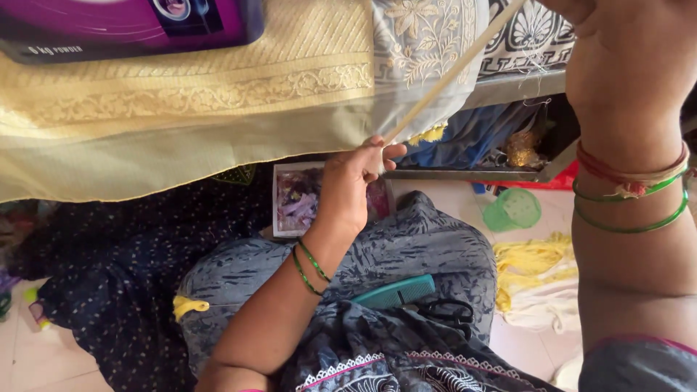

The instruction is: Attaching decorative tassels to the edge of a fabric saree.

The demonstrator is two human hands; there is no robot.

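Observation:
My left hand (353, 181) pinches the lower end of a taut pale strip (454, 71) that runs diagonally up to the right. My right hand (581, 11) is raised at the top right edge, mostly out of view; only the forearm with red thread and green bangles (630, 190) shows, and the strip leads toward it. A yellow embroidered cloth (181, 116) hangs just behind the left hand. On my lap lie a teal comb (396, 292) and black scissors (446, 313).
A purple box (123, 25) sits at the top left on the yellow cloth. A small box of purple and pink pieces (298, 199) stands on the floor, with a green plastic cup (512, 209) and yellow threads (534, 265) to the right. A metal shelf (508, 91) holds fabrics.

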